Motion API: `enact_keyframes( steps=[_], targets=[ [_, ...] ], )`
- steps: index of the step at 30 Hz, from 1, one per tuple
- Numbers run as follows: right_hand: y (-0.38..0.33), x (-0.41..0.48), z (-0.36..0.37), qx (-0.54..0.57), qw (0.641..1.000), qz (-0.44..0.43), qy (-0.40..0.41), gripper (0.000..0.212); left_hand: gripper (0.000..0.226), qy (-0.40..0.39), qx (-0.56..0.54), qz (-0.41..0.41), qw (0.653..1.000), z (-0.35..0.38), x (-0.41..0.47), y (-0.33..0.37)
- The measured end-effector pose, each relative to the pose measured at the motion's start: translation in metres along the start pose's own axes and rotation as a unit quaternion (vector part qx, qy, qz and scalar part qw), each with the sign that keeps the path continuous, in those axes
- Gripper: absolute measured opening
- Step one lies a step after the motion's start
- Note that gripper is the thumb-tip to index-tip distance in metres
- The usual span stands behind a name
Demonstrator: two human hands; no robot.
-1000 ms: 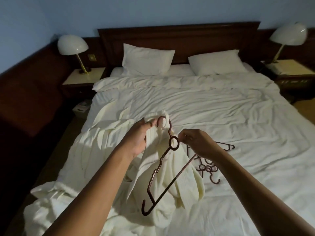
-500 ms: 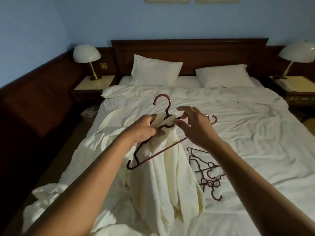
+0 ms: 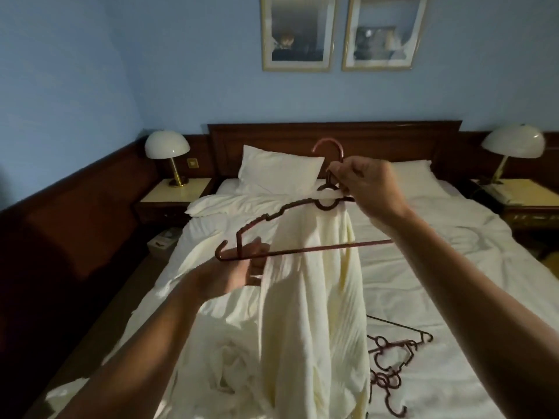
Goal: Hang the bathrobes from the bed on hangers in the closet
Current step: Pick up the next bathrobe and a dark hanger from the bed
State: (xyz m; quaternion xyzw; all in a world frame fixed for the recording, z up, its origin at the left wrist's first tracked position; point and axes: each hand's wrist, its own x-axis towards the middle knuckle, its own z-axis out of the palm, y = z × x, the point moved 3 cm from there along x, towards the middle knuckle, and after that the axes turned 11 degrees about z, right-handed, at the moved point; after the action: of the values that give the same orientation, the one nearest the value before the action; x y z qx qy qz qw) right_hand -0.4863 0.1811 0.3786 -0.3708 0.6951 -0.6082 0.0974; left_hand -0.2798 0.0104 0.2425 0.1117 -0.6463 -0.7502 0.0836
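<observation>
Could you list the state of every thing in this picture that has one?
Right hand, pinches the hanger's neck.
Left hand, blurred below the hanger's left end; grip unclear.
Hanger, held up, tilted, left end lower.
Bathrobe, hangs from the hanger's neck, bottom on the bed.
Spare hangers, tangled on the bed.
Left lamp, unlit.
Right lamp, unlit.

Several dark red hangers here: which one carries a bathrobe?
The hanger held up by the right hand, pinched below its hook; a cream bathrobe drapes from it. The other hangers lie bare, tangled on the bed.
</observation>
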Motion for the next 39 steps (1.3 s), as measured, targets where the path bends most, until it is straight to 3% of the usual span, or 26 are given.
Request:
enact_keyframes(
  steps=[2,4,6,8,10,12,15,16,17,18,19,21,22,23,24,25,26,27,31,34,37,39],
  targets=[
    [-0.015,0.012,-0.01,0.038,0.999,-0.005,0.025,0.032,0.067,-0.018,0.077,-0.009,0.997,0.013,0.001,-0.024],
    [-0.028,0.02,-0.019,0.064,0.997,-0.006,0.049,0.033,0.039,-0.011,0.134,0.009,0.991,0.03,0.009,-0.034],
    [-0.037,0.028,-0.032,0.068,0.995,-0.009,0.079,0.036,0.019,0.067,0.133,0.035,0.988,0.027,0.023,-0.02],
    [-0.04,0.035,-0.05,0.046,0.994,-0.011,0.102,0.036,0.019,0.203,0.131,0.073,0.968,0.0,0.034,0.019],
    [-0.037,0.04,-0.064,-0.022,0.993,-0.015,0.115,0.033,0.021,0.34,0.183,0.127,0.914,-0.033,0.041,0.083],
    [-0.032,0.042,-0.064,-0.164,0.976,-0.023,0.139,0.035,0.019,0.422,0.291,0.206,0.834,-0.044,0.042,0.155],
    [-0.022,0.043,-0.051,-0.261,0.941,-0.028,0.214,0.039,0.026,0.43,0.43,0.323,0.725,0.003,0.039,0.222],
    [-0.018,0.045,-0.047,-0.25,0.938,-0.025,0.238,0.041,0.026,0.394,0.452,0.345,0.722,0.024,0.039,0.227],
    [-0.015,0.047,-0.045,-0.224,0.94,-0.015,0.257,0.041,0.024,0.324,0.465,0.354,0.744,0.045,0.041,0.223],
    [-0.013,0.049,-0.043,-0.189,0.944,-0.002,0.269,0.041,0.02,0.224,0.468,0.331,0.788,0.062,0.043,0.21],
    [-0.012,0.051,-0.043,-0.155,0.949,0.007,0.274,0.04,0.016,0.107,0.468,0.271,0.834,0.077,0.044,0.19],
    [-0.014,0.05,-0.042,-0.111,0.96,0.0,0.259,0.037,0.01,-0.05,0.49,0.14,0.859,0.085,0.042,0.151],
    [-0.018,0.049,-0.042,-0.101,0.965,-0.019,0.24,0.034,0.01,-0.046,0.497,0.129,0.857,0.08,0.042,0.142],
    [-0.023,0.048,-0.041,-0.092,0.972,-0.041,0.215,0.029,0.01,0.014,0.515,0.167,0.841,0.072,0.043,0.142],
    [-0.029,0.048,-0.04,-0.082,0.977,-0.059,0.187,0.026,0.01,0.113,0.542,0.243,0.796,0.064,0.043,0.149],
    [-0.034,0.048,-0.038,-0.072,0.982,-0.071,0.159,0.024,0.015,0.201,0.574,0.32,0.727,0.058,0.04,0.159],
    [-0.039,0.048,-0.035,-0.06,0.986,-0.078,0.134,0.023,0.026,0.246,0.603,0.362,0.667,0.055,0.038,0.166],
    [-0.045,0.047,-0.033,-0.047,0.989,-0.087,0.114,0.023,0.037,0.248,0.623,0.368,0.644,0.053,0.04,0.169],
    [-0.06,0.047,-0.026,-0.026,0.99,-0.119,0.072,0.024,0.048,0.212,0.613,0.278,0.709,0.052,0.045,0.171],
    [-0.053,0.055,-0.016,-0.105,0.987,-0.098,0.073,0.019,0.043,0.244,0.603,0.277,0.707,0.039,0.043,0.174],
    [-0.033,0.044,0.001,-0.197,0.971,-0.102,0.089,0.031,0.03,0.286,0.591,0.242,0.714,0.02,0.038,0.166],
    [-0.008,0.023,0.018,-0.22,0.968,-0.104,0.062,0.022,0.025,0.319,0.577,0.227,0.717,0.009,0.033,0.159]
  ],
)
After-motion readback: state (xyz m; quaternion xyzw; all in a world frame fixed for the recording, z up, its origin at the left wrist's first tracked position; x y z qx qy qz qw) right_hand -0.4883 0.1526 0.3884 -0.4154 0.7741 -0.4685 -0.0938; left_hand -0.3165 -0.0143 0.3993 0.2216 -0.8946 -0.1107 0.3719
